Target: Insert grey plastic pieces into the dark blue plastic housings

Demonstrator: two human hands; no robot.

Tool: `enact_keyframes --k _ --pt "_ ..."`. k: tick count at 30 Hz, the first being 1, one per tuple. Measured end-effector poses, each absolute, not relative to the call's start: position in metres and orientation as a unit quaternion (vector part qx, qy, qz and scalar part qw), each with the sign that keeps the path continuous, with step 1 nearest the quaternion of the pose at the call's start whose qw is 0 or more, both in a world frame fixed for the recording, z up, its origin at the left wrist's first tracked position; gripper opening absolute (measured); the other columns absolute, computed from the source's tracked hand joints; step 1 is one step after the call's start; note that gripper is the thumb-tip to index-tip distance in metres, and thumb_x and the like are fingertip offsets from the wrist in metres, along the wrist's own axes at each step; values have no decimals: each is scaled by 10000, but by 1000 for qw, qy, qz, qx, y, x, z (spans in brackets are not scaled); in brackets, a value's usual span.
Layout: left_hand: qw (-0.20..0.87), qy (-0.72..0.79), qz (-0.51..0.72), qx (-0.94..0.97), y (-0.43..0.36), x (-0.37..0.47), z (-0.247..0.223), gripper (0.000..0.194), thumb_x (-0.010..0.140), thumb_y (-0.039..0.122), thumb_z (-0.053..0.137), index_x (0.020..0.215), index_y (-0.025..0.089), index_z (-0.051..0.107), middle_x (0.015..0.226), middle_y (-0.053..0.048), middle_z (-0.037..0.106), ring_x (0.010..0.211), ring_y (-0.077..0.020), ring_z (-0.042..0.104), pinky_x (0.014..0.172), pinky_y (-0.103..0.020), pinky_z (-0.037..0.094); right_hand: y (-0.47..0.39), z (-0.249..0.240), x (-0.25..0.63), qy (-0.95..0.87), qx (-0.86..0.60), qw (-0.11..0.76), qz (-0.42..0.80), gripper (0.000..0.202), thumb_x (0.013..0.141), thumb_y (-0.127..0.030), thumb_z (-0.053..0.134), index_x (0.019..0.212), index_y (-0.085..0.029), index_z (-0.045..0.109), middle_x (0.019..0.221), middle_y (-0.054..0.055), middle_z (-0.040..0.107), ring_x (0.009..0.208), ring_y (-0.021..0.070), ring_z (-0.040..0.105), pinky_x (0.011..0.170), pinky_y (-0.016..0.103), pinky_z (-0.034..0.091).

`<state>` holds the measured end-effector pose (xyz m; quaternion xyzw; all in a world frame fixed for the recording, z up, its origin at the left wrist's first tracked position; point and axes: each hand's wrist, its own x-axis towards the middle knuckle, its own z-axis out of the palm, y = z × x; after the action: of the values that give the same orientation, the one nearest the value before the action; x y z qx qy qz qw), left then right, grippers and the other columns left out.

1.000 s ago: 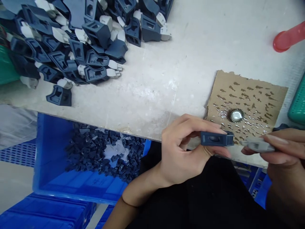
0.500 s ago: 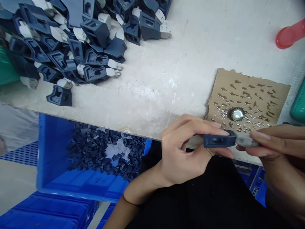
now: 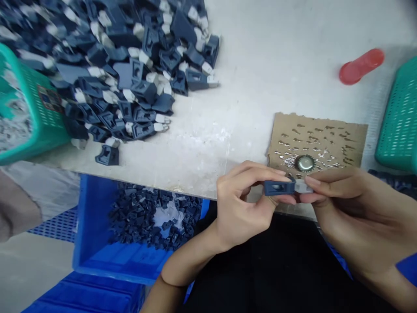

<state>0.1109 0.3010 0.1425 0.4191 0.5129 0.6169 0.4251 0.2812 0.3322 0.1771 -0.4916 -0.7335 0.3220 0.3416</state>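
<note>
My left hand (image 3: 243, 204) pinches a small dark blue plastic housing (image 3: 278, 188) at the table's front edge. My right hand (image 3: 345, 208) grips a pale grey insert (image 3: 302, 187), which is pushed against the housing's right end. The two parts touch end to end, partly hidden by my fingers. Just behind them lies a cardboard piece (image 3: 321, 139) dotted with small metal bits and a silver bottle cap (image 3: 305, 163).
A big pile of assembled blue-and-grey parts (image 3: 130, 65) covers the table's far left. Green baskets stand at the left (image 3: 29, 117) and right (image 3: 399, 117) edges. A red cylinder (image 3: 360, 66) lies far right. A blue crate (image 3: 97, 243) of small dark parts sits below the table.
My right hand has brought the grey insert leftward until it meets the blue housing in my left hand. The view has shifted, showing more of the table and baskets.
</note>
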Motion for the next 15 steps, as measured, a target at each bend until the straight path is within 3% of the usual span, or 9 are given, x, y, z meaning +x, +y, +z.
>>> enact_keyframes --k 4,7,10,15 --pt "524 473 549 448 326 104 151 163 749 94 850 873 167 774 904 -57 786 804 -140 749 703 -201 635 341 169 285 -716 -480 373 343 182 900 -66 747 869 -242 715 911 -43 757 805 90 727 708 183 573" --pt "542 474 451 528 369 93 158 129 789 207 843 891 165 776 955 -86 795 867 -169 750 798 -261 636 348 165 297 -670 -507 387 380 171 951 -221 768 1107 -268 716 980 -30 755 867 102 737 791 180 606" --pt "382 552 403 622 455 70 163 118 784 268 828 854 180 790 1009 -98 767 939 -198 707 837 -314 596 354 163 331 -629 -552 432 336 312 973 -296 749 1276 -299 678 1065 -13 744 939 121 737 855 206 617" --pt "170 746 345 543 648 43 166 295 851 346 796 1069 157 735 882 -34 724 786 -162 644 828 -307 539 355 164 418 -535 -706 421 196 215 974 -446 726 1150 -325 745 950 -30 762 774 119 729 714 196 593"
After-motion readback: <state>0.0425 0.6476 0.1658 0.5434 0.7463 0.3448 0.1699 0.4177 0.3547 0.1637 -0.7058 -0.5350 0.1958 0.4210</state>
